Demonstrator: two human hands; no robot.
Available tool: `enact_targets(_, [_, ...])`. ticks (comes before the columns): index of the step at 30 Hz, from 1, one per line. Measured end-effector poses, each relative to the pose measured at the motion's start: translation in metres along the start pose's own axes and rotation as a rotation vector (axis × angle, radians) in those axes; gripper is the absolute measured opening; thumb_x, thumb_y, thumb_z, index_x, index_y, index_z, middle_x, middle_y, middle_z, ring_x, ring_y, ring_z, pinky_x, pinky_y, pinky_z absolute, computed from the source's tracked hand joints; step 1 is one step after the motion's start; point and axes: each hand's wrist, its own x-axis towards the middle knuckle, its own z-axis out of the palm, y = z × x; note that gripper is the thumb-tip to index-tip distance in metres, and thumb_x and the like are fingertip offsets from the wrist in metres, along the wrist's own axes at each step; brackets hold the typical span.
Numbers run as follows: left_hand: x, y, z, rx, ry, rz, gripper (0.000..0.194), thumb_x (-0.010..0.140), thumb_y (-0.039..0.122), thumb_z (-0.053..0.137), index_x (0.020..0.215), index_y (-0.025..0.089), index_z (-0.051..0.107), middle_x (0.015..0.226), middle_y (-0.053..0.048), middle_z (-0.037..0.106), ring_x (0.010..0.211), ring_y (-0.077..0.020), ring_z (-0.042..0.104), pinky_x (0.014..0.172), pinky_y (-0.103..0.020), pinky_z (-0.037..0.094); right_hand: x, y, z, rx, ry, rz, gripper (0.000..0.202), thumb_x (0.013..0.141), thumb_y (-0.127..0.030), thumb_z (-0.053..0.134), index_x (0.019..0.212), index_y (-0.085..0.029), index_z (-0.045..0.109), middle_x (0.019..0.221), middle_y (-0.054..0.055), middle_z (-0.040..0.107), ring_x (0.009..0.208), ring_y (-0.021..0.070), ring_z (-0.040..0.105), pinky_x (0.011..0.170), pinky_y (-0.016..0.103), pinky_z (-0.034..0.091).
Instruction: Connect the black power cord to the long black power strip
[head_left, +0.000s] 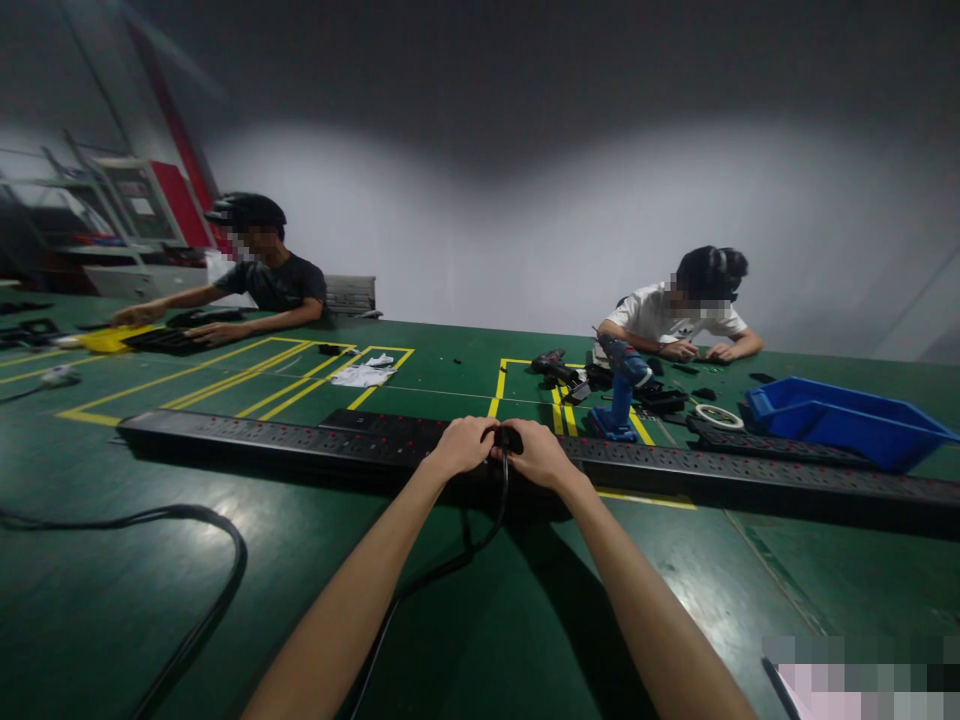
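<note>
A long black power strip (247, 440), with rows of sockets and small red marks, lies across the green table. At its middle, my left hand (463, 447) and my right hand (534, 452) meet with fingers curled in. Between their thumbs is the end of a black cable (504, 490), gripped from both sides. The cable hangs down in front of the strip and runs toward me at lower left. Exactly how its end sits against the strip is hidden by my fingers. A second black strip (352, 420) lies just behind, left of my hands.
Behind the strip stand a blue cordless drill (621, 390), a tape roll (718, 417) and a blue bin (847, 415). Papers (365, 372) lie near yellow tape lines. Another cable (217, 520) curves at left. Two people (277, 280) (675, 320) work across the table.
</note>
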Motion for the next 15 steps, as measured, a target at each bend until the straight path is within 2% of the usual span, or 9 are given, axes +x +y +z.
enact_targets(6, [0.002,-0.003,0.003,-0.022,-0.015,0.001,0.031,0.093,0.029,0.042,0.116,0.024,0.062,0.114,-0.007,0.068,0.108,-0.0220,0.060,0.095,-0.033,0.042,-0.005,-0.004,-0.001,-0.139,-0.031,-0.032,0.038,0.095,-0.044,0.044,0.120,-0.016,0.055,0.109,0.013,0.064,0.100,0.0226,0.058,0.084,0.029,0.037])
enact_targets(9, [0.001,-0.002,0.002,-0.030,-0.015,0.001,0.031,0.094,0.029,0.042,0.116,0.024,0.062,0.116,-0.006,0.067,0.107,-0.0215,0.060,0.093,-0.032,0.043,-0.007,-0.004,-0.002,-0.173,-0.054,-0.066,0.038,0.098,-0.041,0.038,0.120,-0.014,0.053,0.107,0.015,0.064,0.098,0.0236,0.058,0.082,0.030,0.038])
enact_targets(12, [0.001,-0.001,0.002,-0.031,-0.014,0.005,0.031,0.093,0.029,0.042,0.115,0.024,0.063,0.115,-0.006,0.068,0.106,-0.0217,0.061,0.093,-0.032,0.043,-0.005,0.000,-0.001,-0.144,-0.038,-0.042,0.038,0.096,-0.040,0.042,0.120,-0.014,0.055,0.107,0.014,0.065,0.097,0.0246,0.059,0.082,0.031,0.039])
enact_targets(15, [0.002,-0.002,0.002,-0.033,-0.019,-0.002,0.031,0.093,0.029,0.042,0.115,0.024,0.063,0.113,-0.006,0.068,0.106,-0.0218,0.061,0.094,-0.033,0.043,-0.002,0.009,0.001,-0.001,-0.029,0.027,0.038,0.087,-0.039,0.056,0.120,-0.019,0.059,0.110,0.010,0.066,0.098,0.0241,0.060,0.083,0.031,0.042])
